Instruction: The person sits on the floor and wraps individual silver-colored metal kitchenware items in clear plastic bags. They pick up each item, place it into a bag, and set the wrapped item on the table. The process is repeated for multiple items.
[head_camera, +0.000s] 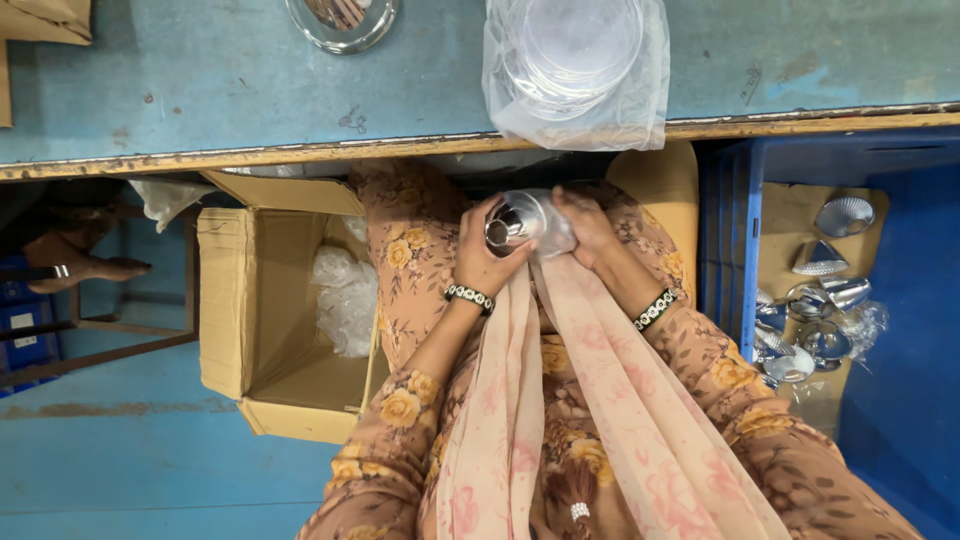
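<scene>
In my lap, both hands grip one shiny chrome reflector cup (510, 222) wrapped in a thin clear plastic bag (550, 232). My left hand (482, 258) cups the reflector from the left, thumb over its rim. On the right side, my right hand (590, 228) pinches the plastic around it. Each wrist wears a beaded bracelet. A pink scarf hangs down just below the hands.
An open cardboard box (258, 300) with crumpled plastic inside stands at my left. A blue crate (735, 240) at my right holds several chrome reflectors (815, 300) on cardboard. The blue workbench (200, 90) ahead carries a bagged stack of clear parts (577, 60) and a chrome ring (342, 22).
</scene>
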